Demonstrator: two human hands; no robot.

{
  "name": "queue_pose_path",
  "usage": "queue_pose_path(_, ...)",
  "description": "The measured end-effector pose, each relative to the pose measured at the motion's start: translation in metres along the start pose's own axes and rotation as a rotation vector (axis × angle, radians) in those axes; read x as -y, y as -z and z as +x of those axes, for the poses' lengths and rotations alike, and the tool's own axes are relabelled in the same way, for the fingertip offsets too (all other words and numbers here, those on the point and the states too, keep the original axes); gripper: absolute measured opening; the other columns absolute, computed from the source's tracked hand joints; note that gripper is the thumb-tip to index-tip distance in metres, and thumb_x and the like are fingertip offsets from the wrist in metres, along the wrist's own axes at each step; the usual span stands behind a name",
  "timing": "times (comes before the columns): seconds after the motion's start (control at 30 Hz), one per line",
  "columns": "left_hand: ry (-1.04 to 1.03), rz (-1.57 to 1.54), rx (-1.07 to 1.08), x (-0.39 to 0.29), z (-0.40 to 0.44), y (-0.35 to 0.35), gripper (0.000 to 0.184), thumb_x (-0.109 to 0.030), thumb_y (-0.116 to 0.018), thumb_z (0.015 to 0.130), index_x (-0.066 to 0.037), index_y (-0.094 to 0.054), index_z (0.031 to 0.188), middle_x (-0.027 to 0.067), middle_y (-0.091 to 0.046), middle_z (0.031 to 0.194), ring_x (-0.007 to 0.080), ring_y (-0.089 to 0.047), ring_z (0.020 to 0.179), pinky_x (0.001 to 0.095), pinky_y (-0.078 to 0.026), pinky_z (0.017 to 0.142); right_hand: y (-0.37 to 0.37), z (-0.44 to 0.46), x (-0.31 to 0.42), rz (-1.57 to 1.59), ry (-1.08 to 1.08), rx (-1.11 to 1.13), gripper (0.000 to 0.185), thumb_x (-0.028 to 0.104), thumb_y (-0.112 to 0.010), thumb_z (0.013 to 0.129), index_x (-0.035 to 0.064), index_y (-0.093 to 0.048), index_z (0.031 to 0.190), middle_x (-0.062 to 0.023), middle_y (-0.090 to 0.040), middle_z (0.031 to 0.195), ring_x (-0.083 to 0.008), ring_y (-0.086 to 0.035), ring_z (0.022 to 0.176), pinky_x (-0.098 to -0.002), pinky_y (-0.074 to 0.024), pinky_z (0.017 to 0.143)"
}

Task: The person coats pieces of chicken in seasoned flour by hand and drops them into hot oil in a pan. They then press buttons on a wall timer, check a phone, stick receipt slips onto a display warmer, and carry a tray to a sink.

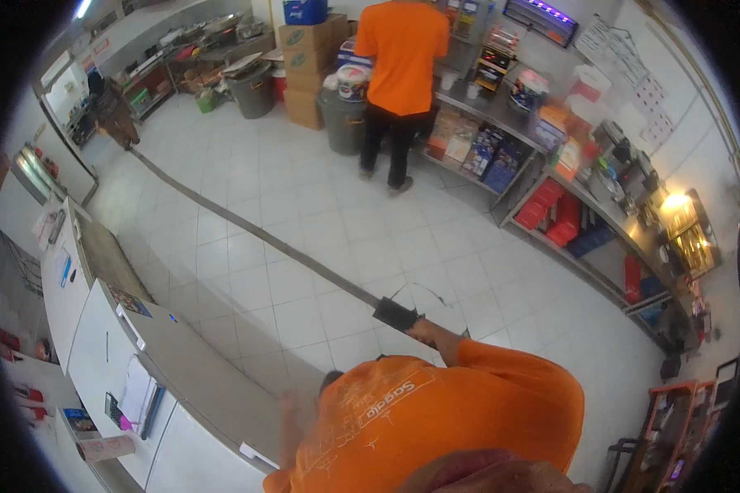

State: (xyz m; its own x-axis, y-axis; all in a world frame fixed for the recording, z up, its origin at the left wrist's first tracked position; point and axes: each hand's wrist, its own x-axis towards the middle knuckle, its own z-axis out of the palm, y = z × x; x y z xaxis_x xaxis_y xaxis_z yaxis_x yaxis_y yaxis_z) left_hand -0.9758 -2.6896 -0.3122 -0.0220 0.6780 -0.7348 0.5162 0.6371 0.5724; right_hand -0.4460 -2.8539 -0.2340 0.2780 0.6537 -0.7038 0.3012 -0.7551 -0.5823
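My right hand point(422, 330) is closed around the black end piece point(395, 315) of a long, narrow grey strip point(259, 234). From there the strip runs up and left across the room, its far end near a person point(113, 111) in brown by the doorway. Whether it is a pole, a hose or a band I cannot make out. My left hand point(289, 409) is smeared by motion, low beside the white cabinet, and its fingers cannot be told apart. My orange shirt fills the bottom of the view.
A person point(403, 62) in an orange shirt stands at the metal counter point(485, 111). Grey bins point(251, 92) and cardboard boxes point(304, 70) are along the back. White cabinets point(107, 329) with a clipboard point(144, 394) flank my left. Shelving point(588, 218) lines the right over a tiled floor point(321, 189).
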Motion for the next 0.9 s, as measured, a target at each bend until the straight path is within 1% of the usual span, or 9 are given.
queue_pose_path(0.1, 0.037, 0.45, 0.095, -0.014, -0.007, 0.031, 0.054, -0.04, -0.057, 0.088, -0.006, -0.047, 0.129, 0.015, -0.049, 0.133, 0.0332, -0.048, 0.119, 0.0422, -0.041, 0.094, 0.04, 0.086, 0.133, -0.123, -0.025, 0.079, 0.031, 0.032, -0.069, 0.081, 0.001, -0.067, 0.079, -0.0112, -0.063, 0.07, -0.0188, -0.058, 0.059, -0.0338, -0.0468, 0.05)
queue_pose_path(0.27, 0.089, 0.642, 0.182, -0.083, 0.062, 0.038, 0.05, -0.028, -0.058, 0.083, -0.006, -0.048, 0.127, 0.0148, -0.052, 0.119, 0.0339, -0.05, 0.111, 0.0427, -0.042, 0.091, 0.093, 0.211, 0.251, 0.095, 0.371, -0.222, 0.049, 0.029, -0.071, 0.079, 0.0109, -0.055, 0.121, -0.0108, -0.063, 0.089, -0.0189, -0.06, 0.073, -0.0333, -0.049, 0.055)
queue_pose_path(0.5, 0.011, 0.542, 0.131, -0.219, 0.224, 0.08, 0.048, -0.013, -0.058, 0.077, -0.006, -0.05, 0.124, 0.0146, -0.057, 0.1, 0.0349, -0.053, 0.098, 0.0434, -0.044, 0.086, 0.166, 0.327, 0.254, 0.108, -0.003, 0.013, 0.047, 0.027, -0.07, 0.08, 0.0168, -0.053, 0.123, -0.0093, -0.063, 0.1, -0.0201, -0.063, 0.078, -0.0383, -0.0505, 0.062)
queue_pose_path(0.6, -0.294, 0.718, 0.101, -0.288, 0.338, 0.097, 0.049, -0.006, -0.058, 0.074, -0.006, -0.051, 0.123, 0.0145, -0.059, 0.091, 0.0354, -0.054, 0.093, 0.0438, -0.045, 0.084, 0.187, 0.316, 0.292, 0.315, -0.327, -0.099, 0.045, 0.025, -0.073, 0.077, 0.0169, -0.057, 0.118, -0.0082, -0.062, 0.102, -0.0219, -0.062, 0.082, -0.0431, -0.0506, 0.071)
queue_pose_path(0.67, -0.896, 0.968, -0.092, -0.378, 0.423, 0.093, 0.049, -0.005, -0.06, 0.072, -0.005, -0.053, 0.12, 0.015, -0.062, 0.092, 0.0323, -0.057, 0.091, 0.0452, -0.046, 0.081, 0.195, 0.312, 0.309, 0.41, -0.344, -0.153, 0.043, 0.025, -0.07, 0.079, 0.0143, -0.057, 0.118, -0.0077, -0.063, 0.104, -0.0231, -0.063, 0.084, -0.0443, -0.0503, 0.071)
queue_pose_path(0.7, -0.948, 0.671, 0.005, -0.441, 0.45, 0.092, 0.039, -0.035, -0.052, 0.09, 0.0, -0.06, 0.106, 0.0207, -0.063, 0.102, 0.0395, -0.056, 0.099, 0.045, -0.045, 0.088, 0.198, 0.316, 0.313, 0.438, -0.365, -0.165, 0.04, 0.027, -0.067, 0.082, 0.0129, -0.057, 0.118, -0.0074, -0.063, 0.105, -0.0233, -0.063, 0.085, -0.0444, -0.05, 0.071)
queue_pose_path(0.73, -0.392, 0.235, 0.039, -0.514, 0.47, 0.075, 0.04, -0.036, -0.055, 0.088, 0.0, -0.061, 0.105, 0.0212, -0.062, 0.103, 0.0394, -0.055, 0.103, 0.043, -0.044, 0.089, 0.2, 0.331, 0.305, 0.451, -0.384, -0.168, 0.04, 0.028, -0.065, 0.083, 0.0127, -0.056, 0.119, -0.0069, -0.063, 0.106, -0.0236, -0.062, 0.087, -0.0436, -0.05, 0.072)
queue_pose_path(0.8, -0.366, 0.201, 0.012, -0.636, 0.529, 0.054, 0.043, -0.04, -0.059, 0.085, -0.001, -0.062, 0.104, 0.0237, -0.062, 0.105, 0.0357, -0.058, 0.102, 0.0413, -0.045, 0.089, 0.194, 0.389, 0.253, 0.251, -0.318, -0.078, 0.041, 0.031, -0.06, 0.086, 0.0125, -0.056, 0.122, -0.006, -0.062, 0.109, -0.0242, -0.062, 0.09, -0.0419, -0.05, 0.073)
queue_pose_path(0.9, -0.536, 0.065, 0.112, -0.8, 0.567, 0.026, 0.041, -0.039, -0.061, 0.085, -0.005, -0.06, 0.107, 0.0128, -0.062, 0.097, 0.0226, -0.059, 0.089, 0.0344, -0.048, 0.072, 0.164, 0.481, 0.137, -0.804, 0.297, 0.042, 0.043, 0.034, -0.054, 0.09, 0.0126, -0.054, 0.127, -0.0048, -0.061, 0.113, -0.0249, -0.061, 0.096, -0.0392, -0.05, 0.075)
